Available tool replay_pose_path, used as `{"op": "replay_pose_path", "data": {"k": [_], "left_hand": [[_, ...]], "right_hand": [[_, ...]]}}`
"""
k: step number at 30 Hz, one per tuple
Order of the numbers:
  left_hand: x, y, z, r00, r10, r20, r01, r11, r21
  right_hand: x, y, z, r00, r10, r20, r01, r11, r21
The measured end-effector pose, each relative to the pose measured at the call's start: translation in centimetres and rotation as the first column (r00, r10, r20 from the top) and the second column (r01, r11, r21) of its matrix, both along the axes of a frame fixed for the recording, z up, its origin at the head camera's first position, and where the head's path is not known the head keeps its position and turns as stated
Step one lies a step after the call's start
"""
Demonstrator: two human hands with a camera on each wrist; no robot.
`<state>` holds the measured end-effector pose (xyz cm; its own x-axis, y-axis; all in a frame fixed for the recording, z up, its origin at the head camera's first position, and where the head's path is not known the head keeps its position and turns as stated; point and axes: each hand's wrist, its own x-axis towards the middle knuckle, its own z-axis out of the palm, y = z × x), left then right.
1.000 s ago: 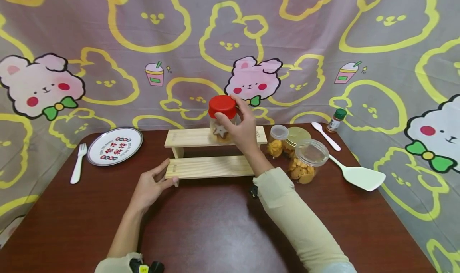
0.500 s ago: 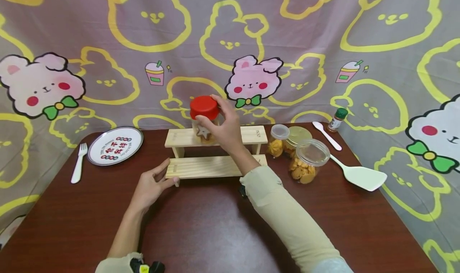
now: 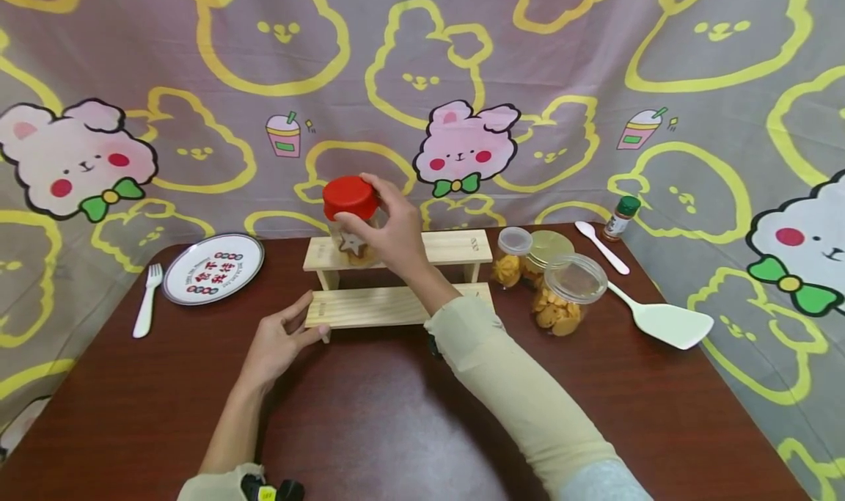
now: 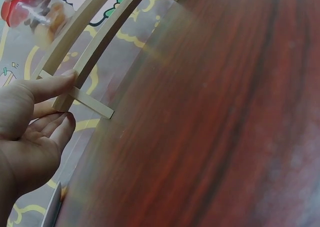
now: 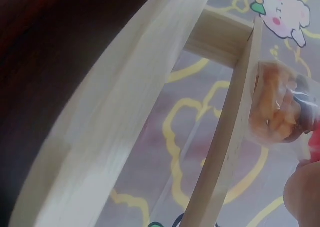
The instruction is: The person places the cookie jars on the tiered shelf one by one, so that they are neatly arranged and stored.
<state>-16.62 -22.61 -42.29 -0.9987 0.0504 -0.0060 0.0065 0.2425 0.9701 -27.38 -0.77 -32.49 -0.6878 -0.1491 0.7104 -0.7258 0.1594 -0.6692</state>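
A clear jar of cookies with a red lid (image 3: 350,197) is over the left part of the upper board of a two-step wooden rack (image 3: 389,306). My right hand (image 3: 394,238) grips the jar by its lid, thumb in front and fingers behind. A star-shaped cookie shows through its wall. In the right wrist view the base of the jar (image 5: 274,107) is right at the board; whether it bears on it I cannot tell. My left hand (image 3: 273,343) pinches the left end of the lower board, thumb on top and fingers below, as the left wrist view shows.
Right of the rack stand a small jar (image 3: 508,259), a gold-lidded jar (image 3: 549,248) and a larger clear-lidded jar (image 3: 564,295). Beyond them are a white spatula (image 3: 670,325), a spoon (image 3: 602,248) and a green-capped bottle (image 3: 620,218). A plate (image 3: 214,270) and fork (image 3: 148,303) lie left.
My right hand has carried the red-lidded jar leftward along the upper board, from its middle to its left part. The left hand has stayed on the lower board's end.
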Motion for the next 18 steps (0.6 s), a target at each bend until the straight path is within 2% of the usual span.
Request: {"op": "replay_pose_path", "data": {"k": [6,18], "left_hand": [[0.0,0.2,0.2,1.0,-0.001,0.008,0.001,1.0,0.011],[0.0,0.1,0.1,1.0,0.0,0.024,0.0,1.0,0.02]], "right_hand": [[-0.1,-0.9,0.3,0.999,-0.016,0.031,0.015,0.999,0.045],[-0.2,-2.2,0.7,0.997,-0.017,0.081,0.011,0.998,0.067]]}}
